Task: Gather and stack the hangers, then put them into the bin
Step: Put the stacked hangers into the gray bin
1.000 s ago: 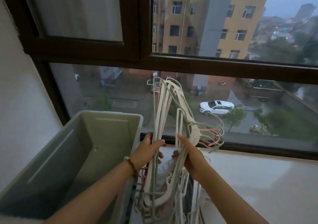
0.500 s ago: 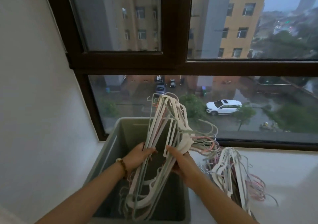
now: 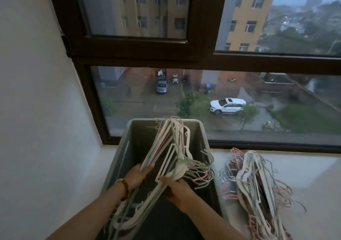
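Since half a second ago the held bundle of thin white, pink and grey-blue plastic hangers [image 3: 166, 147] has sunk. Its top now reaches only the far rim of the bin instead of rising against the glass.

Nearest, the left hand [image 3: 142, 173], with a brown beaded bracelet [image 3: 123, 184] at the wrist, curls its fingers round the bundle's left edge above the bin's near half. The right hand [image 3: 180, 189] grasps the bundle from beneath where the necks meet, over the bin's middle. Both hands are clenched on the hangers.

The bundle lies tilted along the length of the rectangular grey plastic bin [image 3: 134, 138]. Its lower shoulders hang over the near end and its hooks fan toward the right wall, some seemingly past that rim.

The step in hand looks like lowering this stack in. To do it well:
- turn the hooks inward so none catches the bin's right rim;
- keep both grips firm so the stack stays flush;
- lay it flat along the bin's length before letting go.

The hangers look slim, light and springy, so they are likely to splay or snag once loosened.

Just right of the bin, a second heap of mixed-colour plastic hangers [image 3: 258, 180] lies on the pale window ledge [image 3: 313, 175], hooks tangled and not yet binned. Behind the bin stands the dark brown window frame [image 3: 239, 60].
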